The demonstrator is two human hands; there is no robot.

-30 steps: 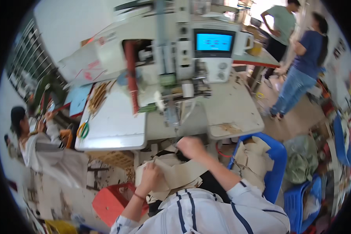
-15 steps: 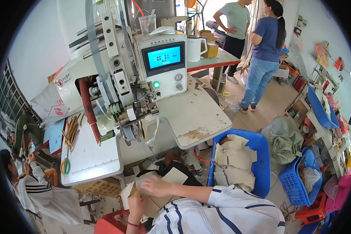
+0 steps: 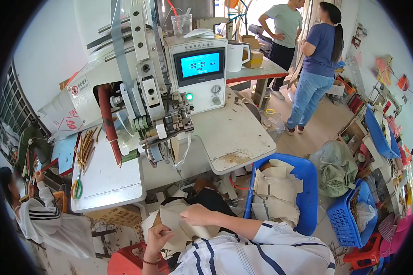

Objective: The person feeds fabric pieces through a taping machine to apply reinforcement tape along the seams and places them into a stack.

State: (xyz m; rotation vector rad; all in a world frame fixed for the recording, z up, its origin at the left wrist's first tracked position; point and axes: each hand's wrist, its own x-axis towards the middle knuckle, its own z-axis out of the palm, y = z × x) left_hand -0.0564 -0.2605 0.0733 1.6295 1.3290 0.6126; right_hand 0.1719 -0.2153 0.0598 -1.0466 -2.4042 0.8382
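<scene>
The person sits below the sewing machine point(image 3: 165, 105), both hands low in the lap over a stack of beige fabric pieces point(image 3: 179, 224). The left hand point(image 3: 157, 238) grips the near edge of the stack, its fingers point(image 3: 163, 233) curled shut around a piece. The right hand point(image 3: 195, 214) lies on top of the stack, fingers bent down onto the fabric, pressing or pinching it; whether they close fully on a piece cannot be told. The two hands are near each other, with the fabric between them.

The stack rests on the person's dark lap, just below the front edge of the tabletop point(image 3: 110, 183) and left of a blue bin point(image 3: 307, 183) holding more beige pieces point(image 3: 275, 192).

On the tabletop, left of the machine head, lie green-handled scissors point(image 3: 76, 188) and a bundle of thin tan strips point(image 3: 85, 146). The machine's control panel point(image 3: 199, 66) shows a lit blue screen with a green lamp under it.

A red stool point(image 3: 124, 261) stands beside the left forearm. Another person in a striped white sleeve point(image 3: 41, 211) sits at far left. Two people point(image 3: 303, 59) stand well apart at the back, by a red-edged table point(image 3: 252, 71).
</scene>
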